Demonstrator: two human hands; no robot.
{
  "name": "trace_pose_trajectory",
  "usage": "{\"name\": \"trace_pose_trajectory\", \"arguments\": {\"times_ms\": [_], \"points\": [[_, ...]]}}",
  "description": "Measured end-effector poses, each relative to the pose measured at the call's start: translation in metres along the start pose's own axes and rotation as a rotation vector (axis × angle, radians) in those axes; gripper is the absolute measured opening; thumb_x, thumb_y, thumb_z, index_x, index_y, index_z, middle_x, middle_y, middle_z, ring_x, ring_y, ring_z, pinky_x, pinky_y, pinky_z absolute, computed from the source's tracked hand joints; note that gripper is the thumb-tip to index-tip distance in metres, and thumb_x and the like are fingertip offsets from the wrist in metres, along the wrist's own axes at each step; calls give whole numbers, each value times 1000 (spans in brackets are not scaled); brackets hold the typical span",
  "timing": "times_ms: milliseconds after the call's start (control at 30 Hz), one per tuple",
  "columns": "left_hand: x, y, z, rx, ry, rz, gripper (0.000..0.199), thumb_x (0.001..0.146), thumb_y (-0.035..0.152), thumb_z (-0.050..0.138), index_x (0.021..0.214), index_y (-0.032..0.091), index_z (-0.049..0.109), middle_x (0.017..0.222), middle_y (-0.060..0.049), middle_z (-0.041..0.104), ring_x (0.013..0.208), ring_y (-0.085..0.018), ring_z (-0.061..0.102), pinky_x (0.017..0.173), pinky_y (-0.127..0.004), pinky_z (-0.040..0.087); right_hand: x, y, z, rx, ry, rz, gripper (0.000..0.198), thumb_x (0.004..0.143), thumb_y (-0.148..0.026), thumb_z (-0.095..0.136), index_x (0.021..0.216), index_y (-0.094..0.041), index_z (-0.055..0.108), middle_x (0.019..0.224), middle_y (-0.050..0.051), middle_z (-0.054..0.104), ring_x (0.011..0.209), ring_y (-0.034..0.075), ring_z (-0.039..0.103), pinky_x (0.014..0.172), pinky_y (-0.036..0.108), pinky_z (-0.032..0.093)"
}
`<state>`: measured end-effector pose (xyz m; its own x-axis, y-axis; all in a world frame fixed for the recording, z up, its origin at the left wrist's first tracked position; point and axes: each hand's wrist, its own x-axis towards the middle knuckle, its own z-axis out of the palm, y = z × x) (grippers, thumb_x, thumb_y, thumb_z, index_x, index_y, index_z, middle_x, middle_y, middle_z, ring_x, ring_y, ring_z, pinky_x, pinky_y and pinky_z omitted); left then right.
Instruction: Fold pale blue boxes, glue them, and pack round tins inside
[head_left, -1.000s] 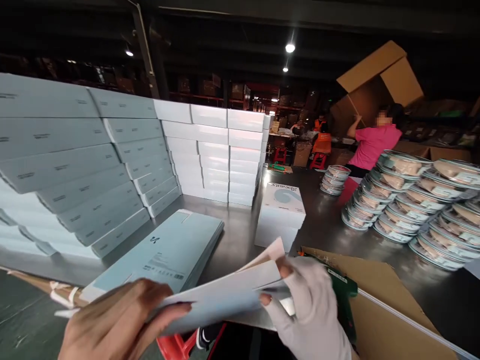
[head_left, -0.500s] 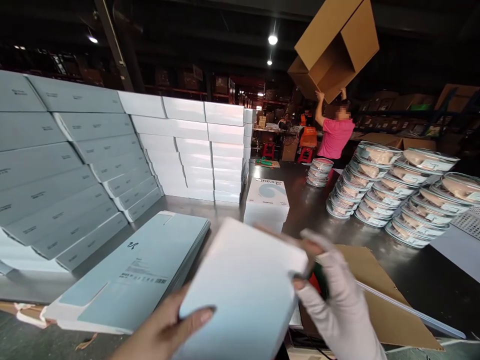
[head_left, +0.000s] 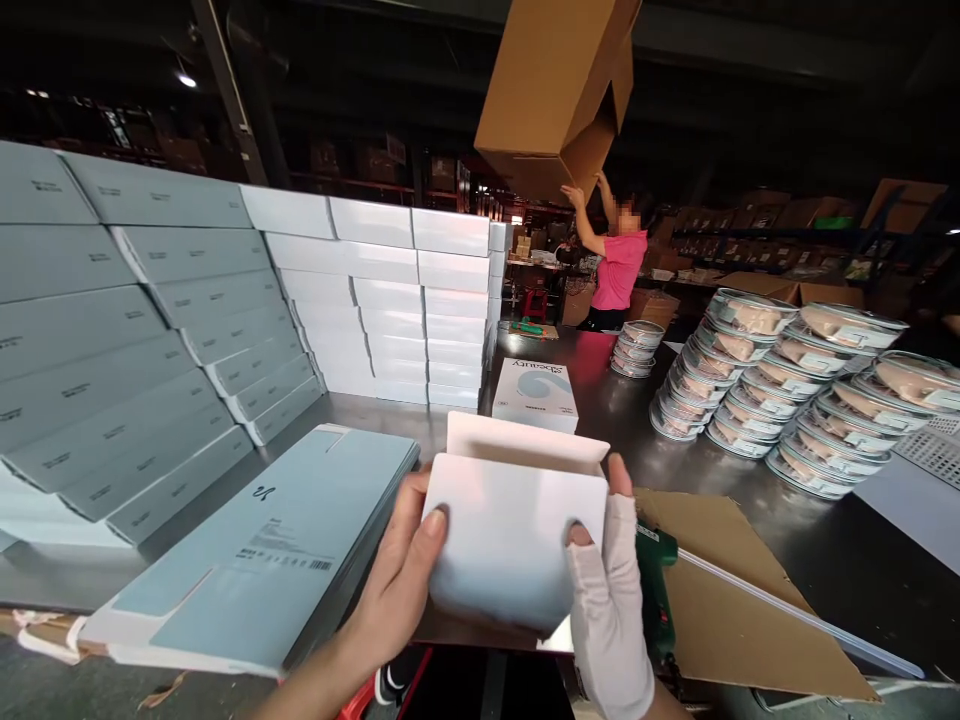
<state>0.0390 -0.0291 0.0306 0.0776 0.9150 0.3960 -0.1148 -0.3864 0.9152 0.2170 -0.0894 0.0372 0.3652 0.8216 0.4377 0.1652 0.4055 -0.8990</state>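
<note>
Between both hands is a white-to-pale-blue cardboard box [head_left: 517, 530], its top flap standing up at the far side. My bare left hand [head_left: 401, 565] grips its left side, thumb on the near face. On the right side, my right hand [head_left: 611, 580], in a white fingerless glove, holds it with the thumb on the same face. A pile of flat, unfolded blue box blanks [head_left: 270, 550] lies to the left. Just beyond the held box stands a finished printed box [head_left: 534, 392]. Right of my right hand a green glue gun [head_left: 656, 585] rests near a brown cardboard sheet [head_left: 727, 600].
Walls of stacked pale boxes [head_left: 150, 350] rise at left and back. Stacks of round clear-lidded containers [head_left: 810, 390] stand at right, with a smaller stack [head_left: 636, 348] farther back. Clear glue sticks [head_left: 795, 610] lie on the cardboard. A person in pink [head_left: 622, 270] lifts a large carton [head_left: 555, 90].
The box has turned upright, its far flap now showing, and both hands have shifted to hold its two sides. The person behind has moved left with the raised carton.
</note>
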Motion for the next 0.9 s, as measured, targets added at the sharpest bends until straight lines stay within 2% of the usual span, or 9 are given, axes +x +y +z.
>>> {"name": "trace_pose_trajectory", "arguments": {"times_ms": [67, 133, 233, 333, 433, 500, 600, 733, 900], "points": [[-1, 4, -2, -38, -7, -22, 31, 102, 52, 49, 129, 36, 48, 157, -2, 48, 141, -28, 50, 111, -45, 47, -2, -3, 6, 5, 29, -20, 63, 105, -47, 49, 161, -49, 19, 171, -5, 29, 156, 22, 31, 126, 44, 29], [0, 9, -11, 65, -151, -8, 31, 100, 48, 54, 128, 36, 54, 152, -1, 53, 138, -28, 53, 110, -42, 48, -2, -6, 8, -19, 2, -84, 60, 106, -43, 47, 161, -49, 21, 172, -6, 26, 158, 20, 25, 128, 43, 22], [4, 17, -33, 311, -372, 40, 39, 83, 49, 76, 118, 33, 71, 130, -5, 68, 124, -32, 63, 101, -40, 55, 7, -3, -14, -149, -112, -143, 60, 109, -44, 36, 164, -42, 13, 170, 0, 31, 153, 19, 37, 123, 41, 35], [2, 18, -56, 365, -263, 45, 43, 70, 52, 87, 109, 37, 79, 119, -2, 75, 124, -34, 65, 101, -37, 57, 27, 16, -84, -687, -165, -167, 57, 108, -44, 17, 162, -29, 25, 155, 9, 55, 135, 22, 59, 110, 42, 51], [-12, 10, -66, 309, -139, -91, 40, 70, 57, 85, 107, 43, 80, 125, 4, 76, 127, -32, 65, 99, -32, 58, 45, 43, -185, -1025, -76, -76, 37, 94, -40, 52, 115, -20, 74, 117, 19, 75, 112, 37, 68, 104, 57, 50], [-26, 0, -60, 263, -182, -213, 38, 70, 53, 84, 106, 43, 81, 126, 5, 75, 126, -30, 66, 98, -29, 58, 48, 60, -246, -1211, -87, 18, 22, 81, -27, 65, 94, -16, 78, 102, 22, 76, 98, 40, 70, 95, 62, 52], [-41, -15, -42, 192, -306, -329, 36, 69, 44, 84, 104, 36, 82, 118, 1, 78, 115, -29, 70, 93, -28, 58, 44, 81, -298, -1404, -199, 134, 6, 77, -15, 72, 82, -17, 75, 85, 11, 75, 81, 26, 70, 82, 47, 58], [-49, -25, -25, 140, -330, -396, 35, 70, 43, 82, 104, 32, 81, 115, -2, 78, 106, -29, 73, 81, -28, 61, 43, 99, -307, -1516, -336, 177, 12, 94, -23, 69, 84, -17, 69, 87, 1, 72, 83, 16, 68, 82, 35, 56], [-57, -29, -28, 182, -287, -386, 36, 70, 45, 82, 104, 34, 81, 120, -1, 78, 116, -31, 70, 93, -31, 59, 49, 97, -293, -1514, -335, 225, 7, 92, -15, 66, 87, -17, 70, 96, 5, 74, 93, 21, 69, 90, 41, 54]]}}
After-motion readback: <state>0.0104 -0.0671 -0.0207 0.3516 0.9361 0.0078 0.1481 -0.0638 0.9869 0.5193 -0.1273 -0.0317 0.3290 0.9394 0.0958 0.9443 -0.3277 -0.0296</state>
